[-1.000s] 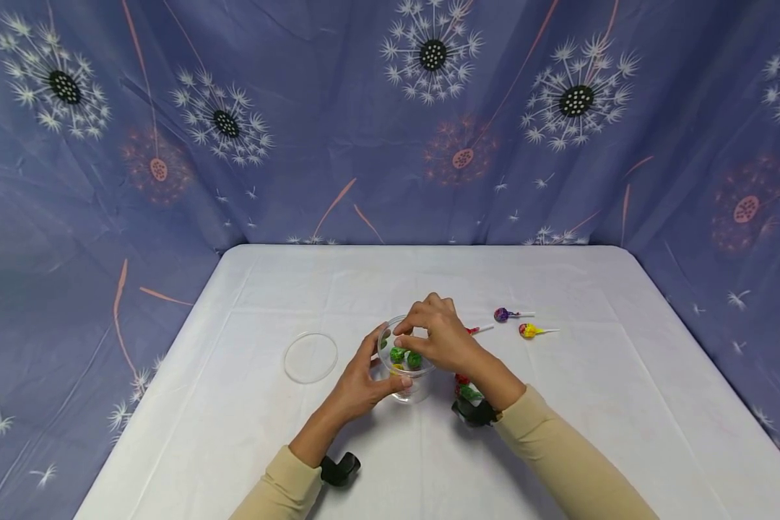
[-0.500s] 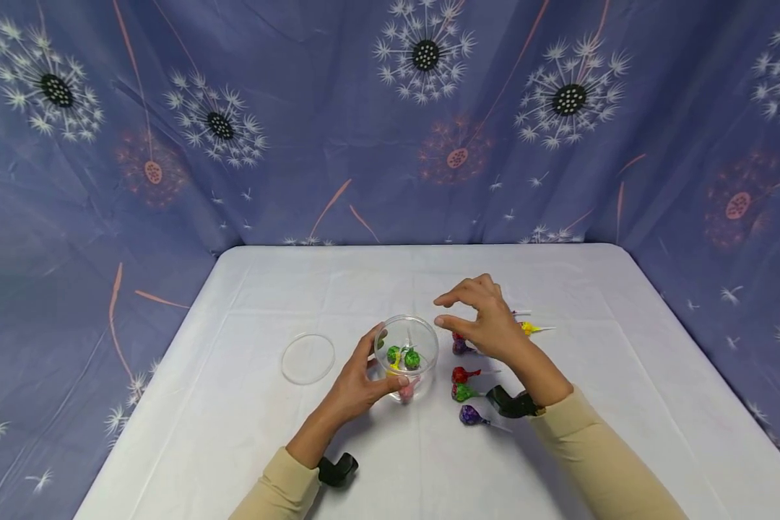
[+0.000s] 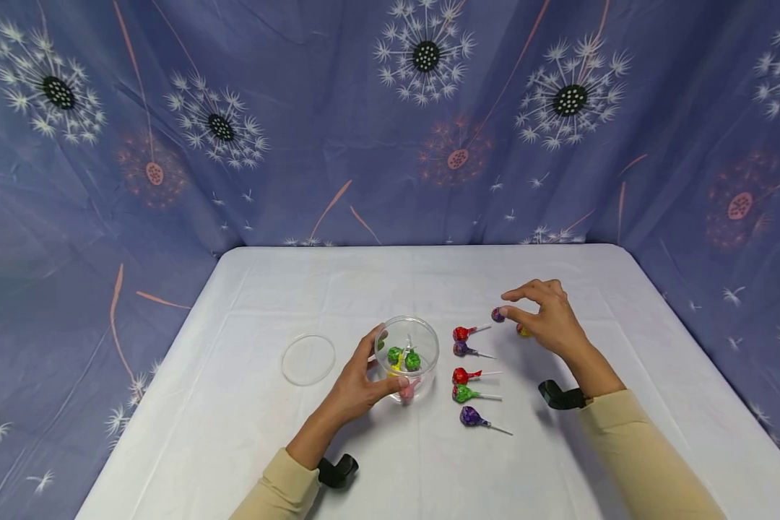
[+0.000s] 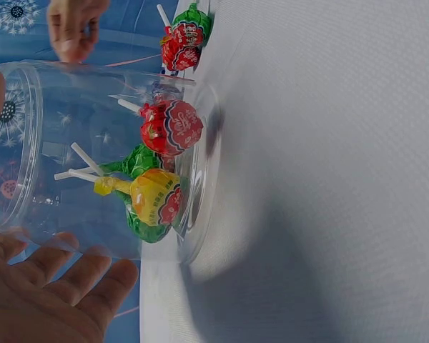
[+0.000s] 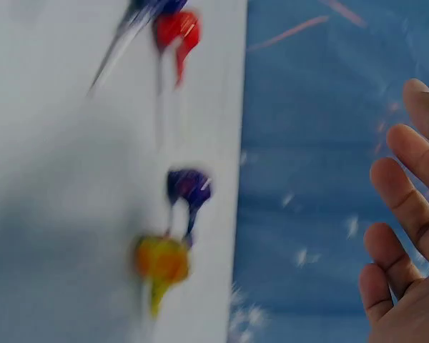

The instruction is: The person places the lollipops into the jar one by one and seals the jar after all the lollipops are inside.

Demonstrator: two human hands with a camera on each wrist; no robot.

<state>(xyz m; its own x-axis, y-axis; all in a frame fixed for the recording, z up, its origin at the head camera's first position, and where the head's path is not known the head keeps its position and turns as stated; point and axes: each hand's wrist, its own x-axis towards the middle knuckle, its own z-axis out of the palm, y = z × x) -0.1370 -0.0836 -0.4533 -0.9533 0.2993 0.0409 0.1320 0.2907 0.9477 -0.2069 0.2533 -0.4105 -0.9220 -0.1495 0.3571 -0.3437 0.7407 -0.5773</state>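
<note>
White desk (image 3: 299,289). Left hand (image 3: 357,379) grips jar (image 3: 407,350); right hand (image 3: 549,318), fingers apart, over purple lollipop (image 3: 497,315) at 2 o'clock — pinch it next.

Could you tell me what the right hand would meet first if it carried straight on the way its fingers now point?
Probably the purple-wrapped lollipop on the white table: the right hand hovers with fingertips aimed at it, the yellow-wrapped lollipop beneath. Depth is unclear.

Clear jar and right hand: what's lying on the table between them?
In the head view, a red lollipop and a purple lollipop lie between the clear jar and the right hand. Nearer the hand's fingertips lies another purple one.
</note>
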